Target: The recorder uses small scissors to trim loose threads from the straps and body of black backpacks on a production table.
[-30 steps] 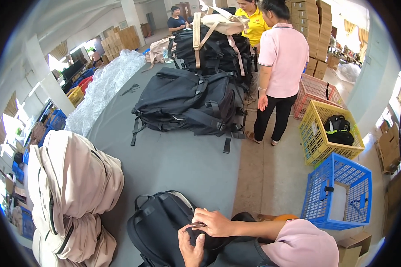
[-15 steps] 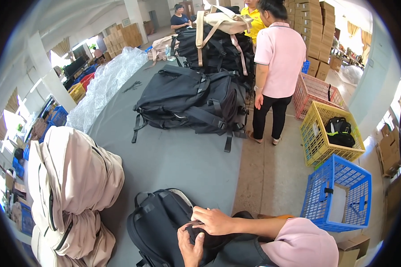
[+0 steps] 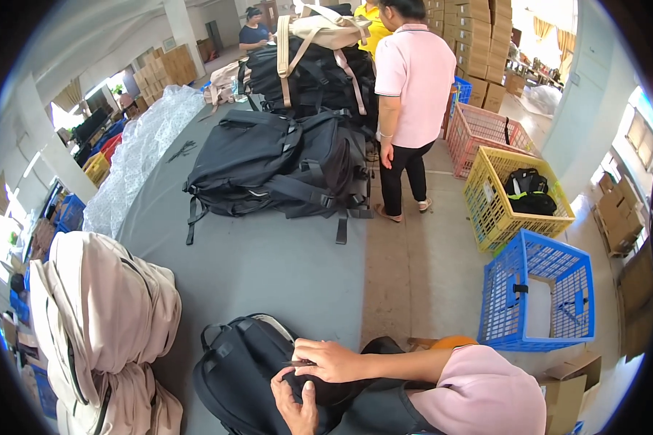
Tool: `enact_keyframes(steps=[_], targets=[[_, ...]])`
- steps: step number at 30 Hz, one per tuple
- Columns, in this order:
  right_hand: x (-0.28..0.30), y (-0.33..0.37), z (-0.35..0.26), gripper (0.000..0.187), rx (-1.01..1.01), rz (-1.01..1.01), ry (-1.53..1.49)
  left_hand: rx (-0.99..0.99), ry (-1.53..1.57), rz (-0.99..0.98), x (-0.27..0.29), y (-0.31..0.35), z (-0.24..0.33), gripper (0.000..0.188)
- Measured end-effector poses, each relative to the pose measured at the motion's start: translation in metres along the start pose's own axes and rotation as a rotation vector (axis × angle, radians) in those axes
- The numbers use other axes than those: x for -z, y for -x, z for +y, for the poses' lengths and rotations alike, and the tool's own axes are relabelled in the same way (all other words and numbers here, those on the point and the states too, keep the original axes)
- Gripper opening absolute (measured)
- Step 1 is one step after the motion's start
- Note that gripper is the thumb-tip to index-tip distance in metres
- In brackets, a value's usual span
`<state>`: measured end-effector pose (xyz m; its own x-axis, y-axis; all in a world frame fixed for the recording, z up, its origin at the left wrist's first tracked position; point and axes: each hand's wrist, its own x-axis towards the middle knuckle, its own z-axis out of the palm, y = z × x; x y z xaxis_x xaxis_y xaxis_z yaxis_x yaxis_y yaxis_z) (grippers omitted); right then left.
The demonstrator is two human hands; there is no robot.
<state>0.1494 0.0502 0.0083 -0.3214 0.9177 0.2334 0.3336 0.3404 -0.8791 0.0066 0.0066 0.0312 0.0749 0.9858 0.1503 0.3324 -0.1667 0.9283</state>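
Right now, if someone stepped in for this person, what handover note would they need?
Left hand: pressed on the black backpack, thumb up.
Right hand: on the backpack's top, pinching a small dark tool; too small to identify.
Backpack lies at the near edge of the grey table, beige bags to its left.
Done: black backpacks stacked farther up.
Left: this backpack, in hand.

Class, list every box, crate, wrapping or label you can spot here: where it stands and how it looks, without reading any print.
Cardboard boxes: stacked tall, far right, brown.
Second box stack: far left by the wall, brown.
Red crate: floor beside the standing person, mesh.
Yellow crate: nearer, holds a black bag.
Blue crate: nearest, mesh.
Plastic wrap: table's left edge, clear, crumpled.
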Motion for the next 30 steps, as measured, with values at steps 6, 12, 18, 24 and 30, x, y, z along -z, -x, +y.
enact_keyframes(steps=[6, 12, 18, 24, 30], targets=[[0.003, 0.009, -0.010, 0.020, 0.007, 0.109, -0.155, -0.011, 0.036, -0.011, -0.001, -0.001, 0.013, 0.032], [-0.007, 0.011, -0.011, 0.022, 0.069, 0.121, 0.135, -0.082, 0.001, -0.019, 0.008, 0.005, -0.012, 0.037], [0.010, 0.000, -0.024, 0.030, -0.153, 0.042, -0.057, 0.049, 0.220, -0.036, 0.015, -0.007, -0.015, 0.035], [0.006, 0.001, -0.017, 0.028, -0.041, -0.084, 0.190, 0.123, 0.405, 0.014, 0.020, 0.003, -0.036, 0.031], [0.014, -0.001, -0.019, 0.022, 0.085, -0.104, 0.298, 0.128, 0.414, 0.006, 0.023, 0.007, -0.041, 0.030]])
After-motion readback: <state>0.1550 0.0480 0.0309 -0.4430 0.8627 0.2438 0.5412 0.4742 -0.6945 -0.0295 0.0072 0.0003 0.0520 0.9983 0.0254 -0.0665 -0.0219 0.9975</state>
